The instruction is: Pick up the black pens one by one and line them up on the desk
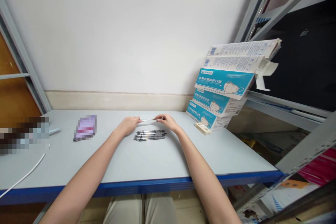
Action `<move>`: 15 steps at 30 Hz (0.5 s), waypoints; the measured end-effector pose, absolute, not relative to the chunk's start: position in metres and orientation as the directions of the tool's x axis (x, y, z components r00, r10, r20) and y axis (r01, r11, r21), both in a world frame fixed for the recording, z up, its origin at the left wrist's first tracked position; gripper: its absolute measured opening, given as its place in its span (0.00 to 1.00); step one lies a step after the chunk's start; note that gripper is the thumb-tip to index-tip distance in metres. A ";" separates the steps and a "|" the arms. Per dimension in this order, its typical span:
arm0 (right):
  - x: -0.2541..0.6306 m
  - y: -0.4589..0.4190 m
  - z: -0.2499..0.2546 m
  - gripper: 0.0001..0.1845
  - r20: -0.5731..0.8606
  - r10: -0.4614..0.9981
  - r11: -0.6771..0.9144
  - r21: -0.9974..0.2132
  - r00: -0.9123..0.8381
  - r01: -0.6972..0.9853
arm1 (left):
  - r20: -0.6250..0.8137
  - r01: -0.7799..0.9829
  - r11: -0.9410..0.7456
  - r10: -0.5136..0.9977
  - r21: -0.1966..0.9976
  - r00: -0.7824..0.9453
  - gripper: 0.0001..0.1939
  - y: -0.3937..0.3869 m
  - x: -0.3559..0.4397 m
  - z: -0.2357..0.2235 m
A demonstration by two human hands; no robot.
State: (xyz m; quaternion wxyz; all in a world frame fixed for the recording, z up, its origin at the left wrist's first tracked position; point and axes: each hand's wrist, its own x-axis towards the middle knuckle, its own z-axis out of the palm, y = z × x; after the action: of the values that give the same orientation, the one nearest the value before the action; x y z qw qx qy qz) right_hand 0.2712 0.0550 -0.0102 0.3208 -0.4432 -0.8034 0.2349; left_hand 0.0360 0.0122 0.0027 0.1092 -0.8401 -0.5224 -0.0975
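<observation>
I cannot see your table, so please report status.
Left hand, right hand: holding one thin white stick. Pens: grouped nearer body. Nothing seen blocking hands.

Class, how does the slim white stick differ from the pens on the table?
The white stick is held between the left hand and right hand; the pens lie untouched on the table. The stick's visible middle is mostly white; the pens look clear and black. The stick is single, the pens several. Both are slim, running roughly left to right.
</observation>
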 end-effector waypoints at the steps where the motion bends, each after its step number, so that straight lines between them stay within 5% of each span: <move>1: 0.273 0.056 -0.010 0.11 0.319 0.867 0.493 -0.656 -0.382 0.571 | 0.283 0.902 -0.425 0.859 -0.068 0.426 0.20 0.013 0.034 0.003; 10: 0.265 0.046 -0.005 0.10 0.316 0.814 0.545 -0.706 -0.487 0.452 | 0.257 0.871 -0.491 0.843 0.005 0.473 0.23 0.010 0.041 0.000; 15: 0.261 0.044 -0.003 0.18 0.386 0.812 0.548 -0.762 -0.437 0.345 | 0.278 0.870 -0.493 0.834 -0.013 0.477 0.20 0.011 0.047 -0.005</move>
State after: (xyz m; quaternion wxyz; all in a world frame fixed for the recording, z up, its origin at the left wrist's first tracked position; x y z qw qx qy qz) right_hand 0.2611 0.0442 -0.0027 0.3843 -0.3656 -0.7914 0.3039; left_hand 0.0473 0.0110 -0.0047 0.0765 -0.8560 -0.4974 -0.1181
